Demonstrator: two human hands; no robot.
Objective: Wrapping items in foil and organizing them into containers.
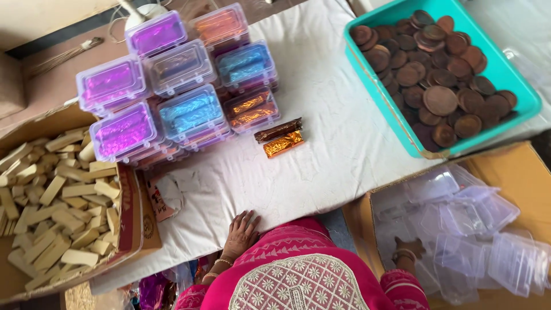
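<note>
head view: the left hand is laid flat on the white cloth, fingers loosely spread and holding nothing. the right hand is lowered into a cardboard box among clear plastic cases (grip cannot be told).

A table covered with a white cloth carries everything here. Two foil-wrapped bars, one brown and one orange, lie side by side near its middle. Just left of the bars stands a stack of clear plastic boxes holding purple, blue and orange foil. Well to the right of the bars sits a teal tray full of brown discs, possibly overhanging the table's edge. The person's left hand rests flat on the cloth, below the bars.
</note>
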